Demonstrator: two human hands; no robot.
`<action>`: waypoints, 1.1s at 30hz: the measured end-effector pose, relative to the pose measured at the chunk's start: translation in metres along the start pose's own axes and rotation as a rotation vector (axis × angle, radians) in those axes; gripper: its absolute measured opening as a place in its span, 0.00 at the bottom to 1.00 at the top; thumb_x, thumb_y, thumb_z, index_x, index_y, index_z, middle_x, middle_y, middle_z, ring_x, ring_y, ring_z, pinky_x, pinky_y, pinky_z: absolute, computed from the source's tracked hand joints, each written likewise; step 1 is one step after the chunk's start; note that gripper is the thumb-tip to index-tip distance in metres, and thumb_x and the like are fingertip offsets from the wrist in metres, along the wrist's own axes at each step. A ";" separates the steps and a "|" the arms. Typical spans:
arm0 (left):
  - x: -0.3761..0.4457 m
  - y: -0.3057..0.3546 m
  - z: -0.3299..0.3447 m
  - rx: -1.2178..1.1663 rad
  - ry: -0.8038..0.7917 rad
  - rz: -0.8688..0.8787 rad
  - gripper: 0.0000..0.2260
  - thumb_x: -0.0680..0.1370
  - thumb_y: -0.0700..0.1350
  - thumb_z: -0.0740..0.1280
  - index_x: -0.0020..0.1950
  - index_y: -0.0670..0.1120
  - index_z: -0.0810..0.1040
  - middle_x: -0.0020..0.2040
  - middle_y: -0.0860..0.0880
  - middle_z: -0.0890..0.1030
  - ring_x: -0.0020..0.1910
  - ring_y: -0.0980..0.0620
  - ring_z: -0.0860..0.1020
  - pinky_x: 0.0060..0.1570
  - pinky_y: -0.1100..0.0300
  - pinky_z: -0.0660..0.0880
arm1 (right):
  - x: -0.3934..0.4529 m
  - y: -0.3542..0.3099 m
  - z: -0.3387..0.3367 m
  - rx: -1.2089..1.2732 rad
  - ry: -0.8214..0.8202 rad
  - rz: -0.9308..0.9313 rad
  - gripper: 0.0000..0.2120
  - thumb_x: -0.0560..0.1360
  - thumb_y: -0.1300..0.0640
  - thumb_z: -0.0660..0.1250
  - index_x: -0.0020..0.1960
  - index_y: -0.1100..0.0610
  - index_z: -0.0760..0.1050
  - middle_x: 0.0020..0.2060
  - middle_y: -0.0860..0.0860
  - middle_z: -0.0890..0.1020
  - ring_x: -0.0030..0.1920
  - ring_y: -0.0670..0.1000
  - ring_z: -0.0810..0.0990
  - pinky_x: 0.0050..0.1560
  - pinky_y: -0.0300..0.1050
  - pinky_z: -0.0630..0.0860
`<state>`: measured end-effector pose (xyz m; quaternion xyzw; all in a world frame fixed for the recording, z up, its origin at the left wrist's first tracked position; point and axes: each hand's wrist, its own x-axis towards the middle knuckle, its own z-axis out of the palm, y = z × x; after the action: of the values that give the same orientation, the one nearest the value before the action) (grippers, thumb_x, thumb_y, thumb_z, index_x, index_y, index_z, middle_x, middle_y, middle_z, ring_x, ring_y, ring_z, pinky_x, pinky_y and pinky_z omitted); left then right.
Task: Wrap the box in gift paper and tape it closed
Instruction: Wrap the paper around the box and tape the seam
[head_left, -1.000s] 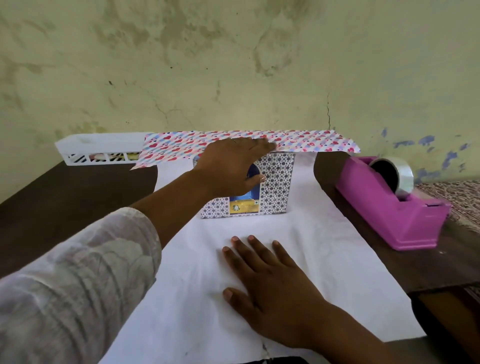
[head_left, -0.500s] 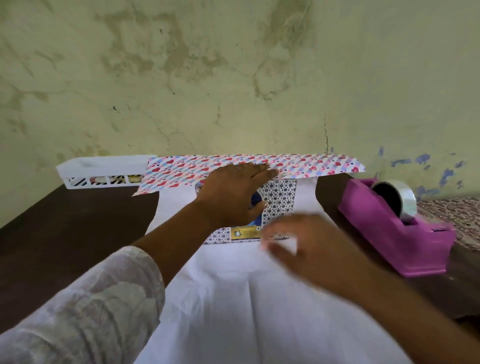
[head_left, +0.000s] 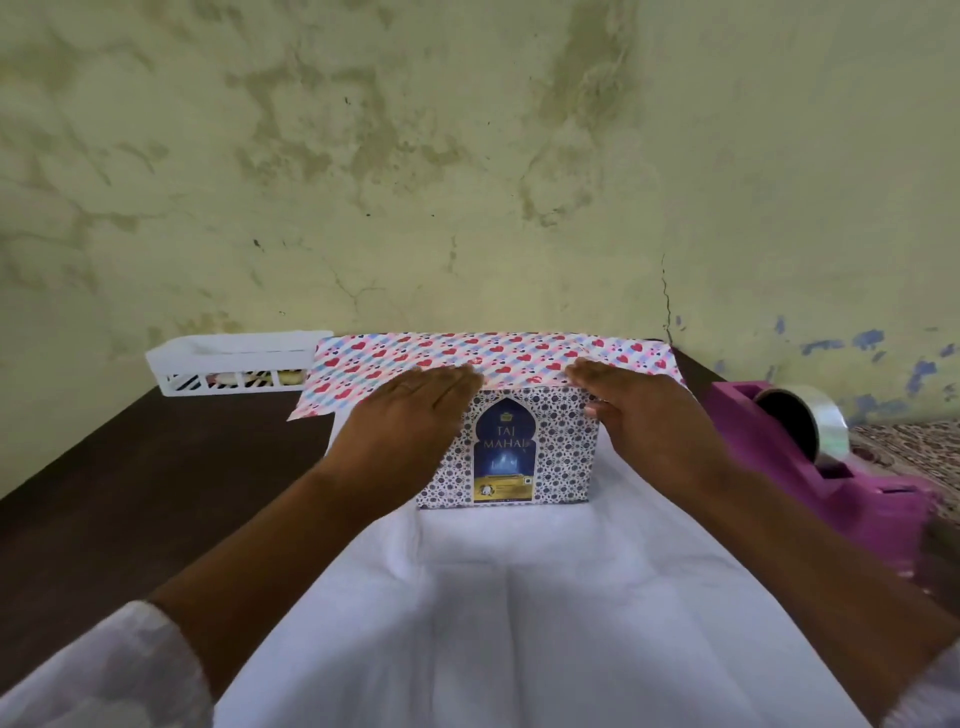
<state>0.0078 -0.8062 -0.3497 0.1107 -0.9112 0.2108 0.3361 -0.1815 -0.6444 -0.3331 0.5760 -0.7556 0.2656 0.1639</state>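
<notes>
Bottom of frame: white underside of the gift paper (head_left: 519, 613) spread flat toward the viewer on the dark table (head_left: 130, 493), slightly rumpled just in front of the box. Mid-frame: patterned tea box (head_left: 519, 452) standing on the sheet, front face still bare. Both hands flat on top of it with fingers straight, nothing gripped — left hand (head_left: 405, 415) at the left top edge, right hand (head_left: 644, 410) at the right — pressing down the far flap, printed with red hearts, folded over the box top. Tape dispenser (head_left: 831, 467) at right of frame, beside the sheet, within easy reach. White plastic basket (head_left: 234, 364) at upper left against the wall.

Tips for this step, just opinion: keep palms flat and slide outward from the middle to chase out slack, then run fingertips along the top front edge for a crisp crease. Hold with one hand only when going for tape, otherwise flap probably springs back. Near side of the sheet still to pull up, so roughly the early half.
</notes>
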 end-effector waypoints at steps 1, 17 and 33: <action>-0.004 -0.005 -0.003 -0.009 0.005 -0.001 0.24 0.68 0.36 0.75 0.63 0.40 0.76 0.58 0.42 0.80 0.54 0.43 0.81 0.52 0.48 0.77 | 0.000 0.001 0.001 -0.002 0.005 -0.006 0.20 0.77 0.65 0.63 0.68 0.55 0.71 0.67 0.51 0.72 0.69 0.50 0.70 0.68 0.38 0.60; 0.066 0.064 0.011 -0.078 -0.146 0.004 0.26 0.72 0.47 0.71 0.68 0.39 0.72 0.62 0.40 0.78 0.61 0.42 0.77 0.66 0.42 0.64 | -0.005 -0.008 -0.002 0.012 0.009 -0.010 0.21 0.74 0.67 0.63 0.66 0.55 0.74 0.60 0.55 0.80 0.57 0.58 0.80 0.57 0.51 0.76; 0.068 0.070 0.021 -0.068 -0.132 -0.103 0.24 0.80 0.50 0.59 0.75 0.48 0.59 0.73 0.46 0.66 0.70 0.46 0.66 0.72 0.53 0.53 | -0.144 0.073 -0.056 0.277 0.269 0.901 0.35 0.61 0.65 0.77 0.65 0.56 0.67 0.55 0.56 0.79 0.51 0.56 0.77 0.51 0.49 0.73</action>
<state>-0.0791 -0.7577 -0.3413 0.1596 -0.9310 0.1545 0.2895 -0.2138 -0.4844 -0.3837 0.1686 -0.8595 0.4798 0.0506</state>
